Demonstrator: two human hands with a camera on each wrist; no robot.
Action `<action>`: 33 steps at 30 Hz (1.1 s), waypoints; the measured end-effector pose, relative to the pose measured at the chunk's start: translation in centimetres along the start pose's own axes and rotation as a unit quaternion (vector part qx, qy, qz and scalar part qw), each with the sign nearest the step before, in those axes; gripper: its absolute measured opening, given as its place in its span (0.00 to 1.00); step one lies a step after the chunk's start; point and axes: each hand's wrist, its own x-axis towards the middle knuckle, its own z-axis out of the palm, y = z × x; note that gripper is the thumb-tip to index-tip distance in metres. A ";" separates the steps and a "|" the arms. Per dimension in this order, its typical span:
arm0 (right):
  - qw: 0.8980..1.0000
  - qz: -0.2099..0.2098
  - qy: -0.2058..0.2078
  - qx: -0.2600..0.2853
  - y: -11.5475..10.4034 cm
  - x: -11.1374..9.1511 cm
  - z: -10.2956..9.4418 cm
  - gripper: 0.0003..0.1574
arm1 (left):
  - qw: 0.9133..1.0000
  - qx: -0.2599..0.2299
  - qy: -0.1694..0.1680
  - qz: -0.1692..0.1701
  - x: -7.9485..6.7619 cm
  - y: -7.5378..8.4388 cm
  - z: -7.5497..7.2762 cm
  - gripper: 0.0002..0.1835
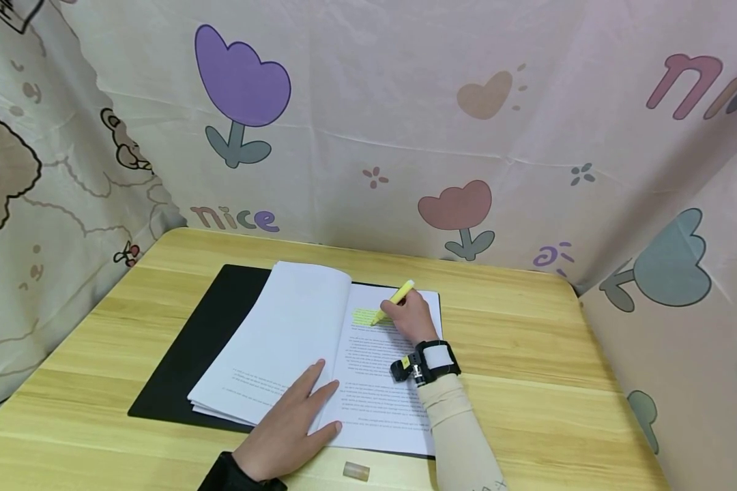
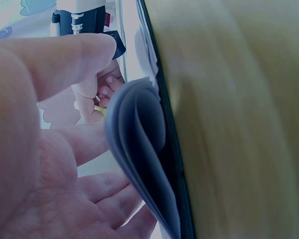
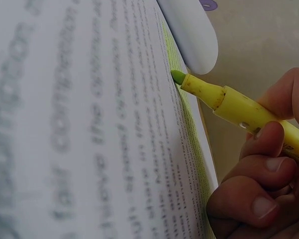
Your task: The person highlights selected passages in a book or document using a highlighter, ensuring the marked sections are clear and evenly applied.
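Note:
My right hand (image 1: 413,318) pinches a yellow highlighter (image 1: 402,292), whose green-tinted tip meets the printed right-hand page (image 1: 383,382) near its top. In the right wrist view the highlighter (image 3: 249,112) lies between thumb and fingers, tip against the paper beside yellow marked lines (image 3: 189,129). Several text lines there carry yellow. My left hand (image 1: 291,429) rests with spread, straight fingers on the lower middle of the open document, across its fold. The left wrist view shows the curled page edges (image 2: 134,114) beside that hand (image 2: 55,164). A mostly white left page (image 1: 282,327) bears a few printed lines.
Beneath the papers lies a black folder (image 1: 184,354) on the wooden table (image 1: 516,327). A small greyish cap-like piece (image 1: 356,471) lies at the near edge of the folder. Patterned curtains (image 1: 356,88) stand behind and at both sides of the table.

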 end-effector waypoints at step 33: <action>1.000 0.007 0.008 -0.007 0.6 0.5 -0.4 0.11 | 1.000 -0.002 0.001 -0.001 -0.1 -0.1 0.0 0.35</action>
